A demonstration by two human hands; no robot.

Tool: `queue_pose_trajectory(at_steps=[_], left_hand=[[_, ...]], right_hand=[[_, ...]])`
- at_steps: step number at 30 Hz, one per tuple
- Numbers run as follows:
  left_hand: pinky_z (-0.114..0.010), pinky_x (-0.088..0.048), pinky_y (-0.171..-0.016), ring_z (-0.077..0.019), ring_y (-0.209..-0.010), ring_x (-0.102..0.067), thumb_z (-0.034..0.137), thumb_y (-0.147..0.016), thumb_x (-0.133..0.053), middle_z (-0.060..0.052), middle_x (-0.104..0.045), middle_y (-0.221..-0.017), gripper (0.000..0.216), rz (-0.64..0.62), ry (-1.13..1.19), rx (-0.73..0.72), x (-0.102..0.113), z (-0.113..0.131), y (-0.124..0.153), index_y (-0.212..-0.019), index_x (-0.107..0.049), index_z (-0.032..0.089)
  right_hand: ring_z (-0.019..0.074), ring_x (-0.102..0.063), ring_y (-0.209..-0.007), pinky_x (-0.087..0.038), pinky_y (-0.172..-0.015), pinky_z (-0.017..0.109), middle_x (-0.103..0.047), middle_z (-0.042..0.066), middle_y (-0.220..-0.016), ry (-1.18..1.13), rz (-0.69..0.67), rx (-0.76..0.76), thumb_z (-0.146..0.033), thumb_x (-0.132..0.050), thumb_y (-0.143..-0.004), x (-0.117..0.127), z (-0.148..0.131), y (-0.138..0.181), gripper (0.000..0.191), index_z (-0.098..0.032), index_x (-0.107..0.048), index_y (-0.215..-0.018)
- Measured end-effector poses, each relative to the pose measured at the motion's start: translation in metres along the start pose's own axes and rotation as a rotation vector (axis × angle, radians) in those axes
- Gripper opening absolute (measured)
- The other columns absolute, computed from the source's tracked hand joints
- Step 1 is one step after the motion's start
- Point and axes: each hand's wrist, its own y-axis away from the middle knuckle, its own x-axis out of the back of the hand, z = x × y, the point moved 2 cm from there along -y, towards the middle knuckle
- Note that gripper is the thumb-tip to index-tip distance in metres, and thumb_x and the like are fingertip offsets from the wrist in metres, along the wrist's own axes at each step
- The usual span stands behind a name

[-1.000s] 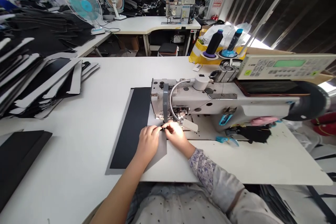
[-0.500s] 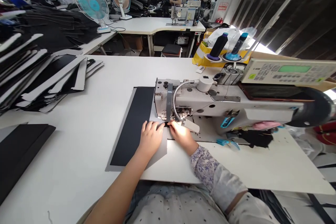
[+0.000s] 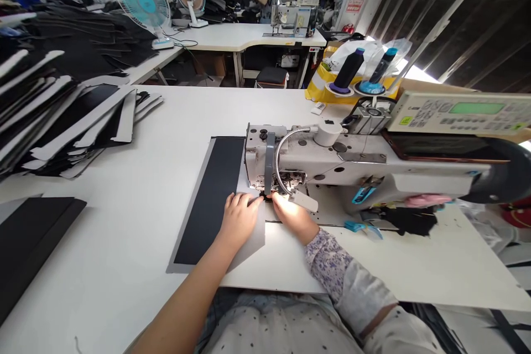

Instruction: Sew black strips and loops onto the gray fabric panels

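Head: left hand (image 3: 239,222) at one black panel (image 3: 205,204), right hand (image 3: 293,218) at one sewing machine (image 3: 319,163); fingers part-curled, hold unclear; two fans (image 3: 145,3).

Tabletop (image 3: 124,243): smooth, low sheen, laminate-looking. Black panel (image 3: 207,199): flat, matt; cloth or leatherette, can't tell from where I stand. Machine body (image 3: 323,162): painted metal, smooth, faint gloss, smudged at the front end. Lamp neck (image 3: 277,160): ribbed bright metal. Control box (image 3: 440,112): plastic, matt. Dark slab (image 3: 448,148) below it: glossy, glass-like. Bag (image 3: 340,58): thin crinkled plastic, shiny. Right sleeve (image 3: 332,263): printed cloth, soft, matt.
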Motion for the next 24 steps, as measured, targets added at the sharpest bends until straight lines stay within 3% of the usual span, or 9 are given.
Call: queue_pose_trajectory(at_steps=[5,9,15,24], left_hand=[[-0.042,-0.041,-0.093,-0.0236,-0.098,-0.055,0.018,-0.091,-0.046,-0.007,-0.064,-0.106,0.033,-0.003,0.012,-0.015,-0.001,-0.001,-0.003,-0.118,-0.062,0.027],[-0.039,-0.042,-0.088,-0.0238,-0.098,-0.055,0.019,-0.091,-0.047,-0.009,-0.063,-0.104,0.024,0.025,0.028,-0.020,-0.006,-0.006,-0.011,-0.107,-0.064,0.021],[-0.037,-0.042,-0.084,-0.0233,-0.092,-0.055,0.017,-0.091,-0.045,-0.009,-0.062,-0.092,0.017,0.028,-0.001,-0.029,-0.013,-0.014,-0.024,-0.093,-0.062,0.017],[-0.036,-0.043,-0.085,-0.0203,-0.094,-0.055,0.023,-0.093,-0.048,-0.006,-0.062,-0.102,0.017,-0.028,0.101,-0.026,-0.003,-0.014,0.003,-0.102,-0.062,0.023]], right_hand=[[0.0176,-0.063,-0.087,-0.051,-0.085,0.033,-0.068,0.007,-0.095,-0.035,0.004,-0.011,-0.028,-0.029,-0.101,0.013,-0.008,-0.007,0.037,-0.023,-0.060,-0.119],[0.0186,-0.062,-0.086,-0.051,-0.080,0.032,-0.066,0.009,-0.102,0.001,0.052,-0.029,-0.027,-0.031,-0.100,0.013,-0.020,-0.005,0.035,-0.021,-0.061,-0.116],[0.0203,-0.058,-0.089,-0.048,-0.081,0.035,-0.065,0.008,-0.098,0.029,-0.002,0.123,-0.027,-0.050,-0.094,0.000,-0.046,0.023,0.019,-0.020,-0.067,-0.090],[0.0221,-0.058,-0.092,-0.048,-0.083,0.036,-0.065,0.010,-0.105,0.134,-0.010,0.086,-0.026,-0.054,-0.092,0.000,-0.045,0.019,0.021,-0.020,-0.067,-0.108]])
